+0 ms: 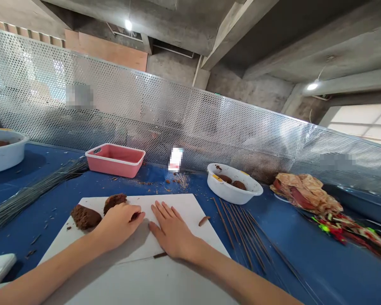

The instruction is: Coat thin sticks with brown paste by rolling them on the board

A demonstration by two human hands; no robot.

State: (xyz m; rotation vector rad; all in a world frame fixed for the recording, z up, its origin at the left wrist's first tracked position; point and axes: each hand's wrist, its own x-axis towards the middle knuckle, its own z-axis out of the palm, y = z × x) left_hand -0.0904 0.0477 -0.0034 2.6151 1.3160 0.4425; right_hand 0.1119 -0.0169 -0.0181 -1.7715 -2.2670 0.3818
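Note:
My left hand (122,224) is over the white board (146,279) with its fingers curled, and a bit of dark brown dough (135,216) shows between thumb and fingers. Just beyond it sit two crumbly lumps of the same dough, one lump (86,217) to the left and another lump (113,201) partly behind the hand. My right hand (171,231) lies flat on the board, fingers stretched out and palm down. Near its wrist is a thin stick with a brown coated end (160,255). A small brown roll (204,220) rests toward the board's right edge.
Several brown-coated sticks (241,233) lie right of the board. Behind stand a white basin (231,186) with brown lumps and a pink tray (116,161). Bare thin rods (34,188) are bundled at left. A perforated metal screen (178,114) closes off the table's back.

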